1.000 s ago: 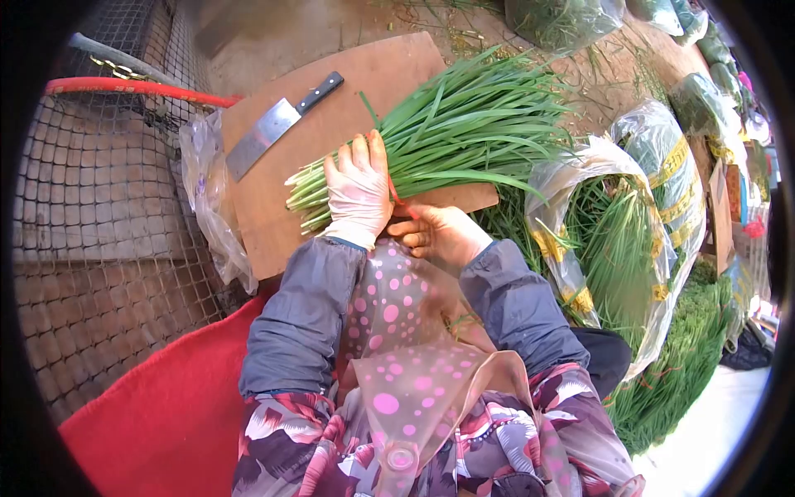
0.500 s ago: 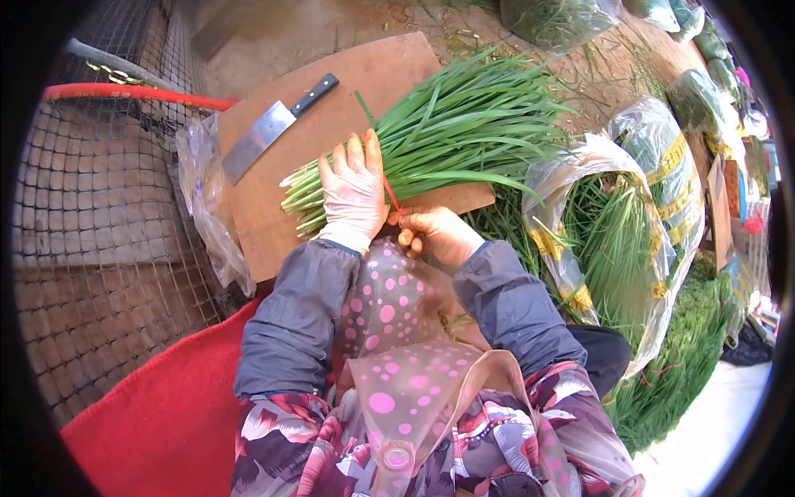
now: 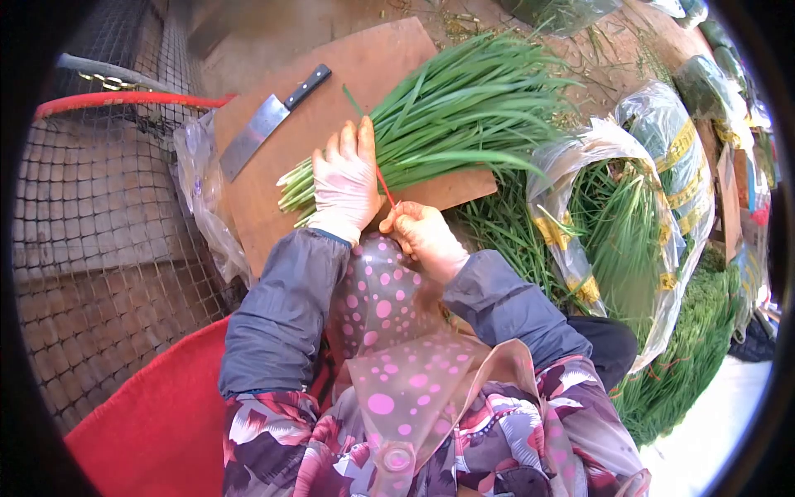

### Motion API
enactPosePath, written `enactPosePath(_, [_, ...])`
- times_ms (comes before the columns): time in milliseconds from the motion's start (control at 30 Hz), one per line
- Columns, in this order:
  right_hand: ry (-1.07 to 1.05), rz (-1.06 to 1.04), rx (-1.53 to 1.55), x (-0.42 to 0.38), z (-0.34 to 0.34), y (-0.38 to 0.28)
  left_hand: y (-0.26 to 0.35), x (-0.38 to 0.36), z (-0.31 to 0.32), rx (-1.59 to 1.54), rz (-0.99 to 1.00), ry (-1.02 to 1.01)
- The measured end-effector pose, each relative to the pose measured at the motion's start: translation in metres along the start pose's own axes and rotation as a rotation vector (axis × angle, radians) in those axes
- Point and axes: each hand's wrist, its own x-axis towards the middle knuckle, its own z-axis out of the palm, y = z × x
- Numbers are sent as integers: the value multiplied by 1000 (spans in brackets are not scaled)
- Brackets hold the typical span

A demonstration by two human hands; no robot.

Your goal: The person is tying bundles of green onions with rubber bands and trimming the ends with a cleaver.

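While our left hand (image 3: 346,182) wraps over the pale stem end of the leafy green bundle (image 3: 472,112), our right hand (image 3: 418,234) pinches a thin red tie (image 3: 383,184) on the near side. We have the bundle lying across the brown board (image 3: 364,62), with a cleaver (image 3: 262,127) to its left, and farther right a clear plastic bag (image 3: 546,178) holds more greens (image 3: 621,240)

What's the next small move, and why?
Probably a gentle pull on the red tie with the right hand, the left hand pressing on the green bundle. The tie runs straight from beside the left hand to the right hand's pinch, and no finished knot shows; the bundle's underside is hidden, so I can't be sure.
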Motion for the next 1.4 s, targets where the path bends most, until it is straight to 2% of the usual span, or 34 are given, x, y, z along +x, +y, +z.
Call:
enactPosePath(67, [35,24,-46,-3,3,1,0,1,0,-39,-17,-27])
enactPosePath(100, [35,-4,-113,-5,4,-2,0,0,2,-40,19,90])
enactPosePath(200, [31,-17,-180,-5,8,-9,-2,0,8,-10,42,130])
enactPosePath(267, [13,-101,-271,0,9,-9,-3,-1,10,1,42,129])
enactPosePath(333, [0,-62,-233,1,12,-15,-4,0,13,5,39,150])
enactPosePath(500, [-70,-158,-257,6,15,-22,-8,0,20,18,37,146])
enactPosePath(700, [-97,-66,-424,-4,10,-36,-6,2,17,15,53,199])
enactPosePath(733, [-100,-83,-437,-4,7,-37,-4,1,10,-34,38,147])
enactPosePath(800, [-23,-118,-192,-7,-5,-28,-2,-1,1,-83,17,115])
enactPosePath(833, [-50,40,-94,-12,-18,-26,-2,-3,4,-75,23,105])
enactPosePath(867, [-52,44,-13,-9,-28,-2,-2,-6,5,-68,25,95])
enactPosePath(933, [-34,137,-338,-36,-25,-23,-1,-7,-7,-92,0,-8])
enactPosePath(1000, [-37,58,-415,-73,-18,-42,-7,-13,-19,-191,34,-10])
enactPosePath(1033, [10,57,-515,-88,-22,-49,-12,-22,-31,-188,14,5])
enactPosePath(1100, [151,12,-430,-104,-53,-27,-32,-62,-58,-292,-55,199])
enactPosePath(1133, [207,57,-490,-113,-66,-24,-48,-92,-60,-439,-113,365])
enactPosePath(1167, [306,11,-463,-118,-78,-7,-55,-130,-60,-491,-238,454])
enactPosePath(1200, [325,67,-443,-125,-94,6,-65,-175,-50,-564,-218,473])
enactPosePath(1267, [331,197,-443,-135,-119,33,-54,-264,-32,-790,-422,237])
enactPosePath(1300, [317,237,-469,-141,-124,43,-42,-315,-9,-793,-541,14])
enactPosePath(1367, [321,249,-515,-148,-136,68,-34,-400,52,-858,-748,-572])
enactPosePath(1400, [334,223,-531,-149,-140,79,-35,-426,73,-931,-985,-694])
